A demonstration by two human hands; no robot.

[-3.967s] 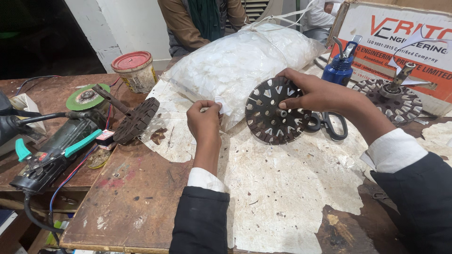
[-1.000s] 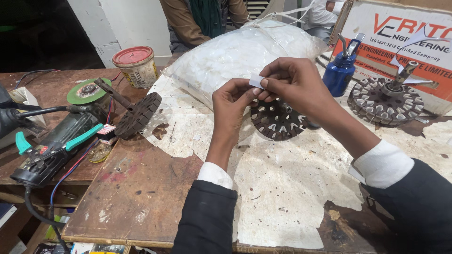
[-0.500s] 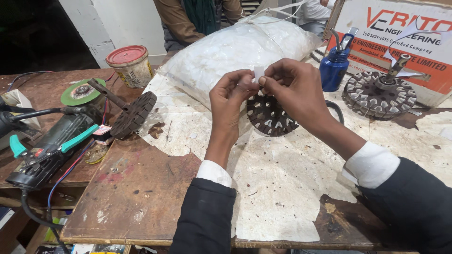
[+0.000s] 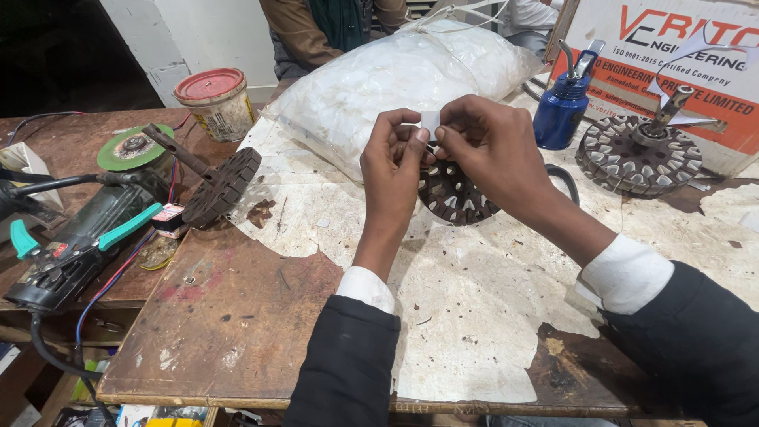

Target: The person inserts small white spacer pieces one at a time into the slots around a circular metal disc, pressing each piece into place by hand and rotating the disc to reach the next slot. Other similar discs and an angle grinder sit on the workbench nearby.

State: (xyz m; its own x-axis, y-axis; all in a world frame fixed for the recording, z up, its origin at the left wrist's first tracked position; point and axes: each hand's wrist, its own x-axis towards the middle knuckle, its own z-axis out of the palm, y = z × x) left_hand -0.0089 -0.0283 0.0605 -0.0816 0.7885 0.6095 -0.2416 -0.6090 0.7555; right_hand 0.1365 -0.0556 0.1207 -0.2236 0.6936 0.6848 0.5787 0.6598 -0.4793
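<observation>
I hold a small white rectangular slip of paper [image 4: 430,122] pinched between the thumbs and forefingers of my left hand [image 4: 393,162] and my right hand [image 4: 494,150], fingertips of both closed on it, raised above the paper-covered wooden table [image 4: 237,332] toward its far edge. Directly beneath my hands a round dark slotted metal stator core [image 4: 455,194] lies flat on the table, just in front of a big clear plastic bag of white pieces [image 4: 379,79]. A blue oil can [image 4: 563,107] stands near the far right corner, beside a second stator with a shaft [image 4: 639,154].
</observation>
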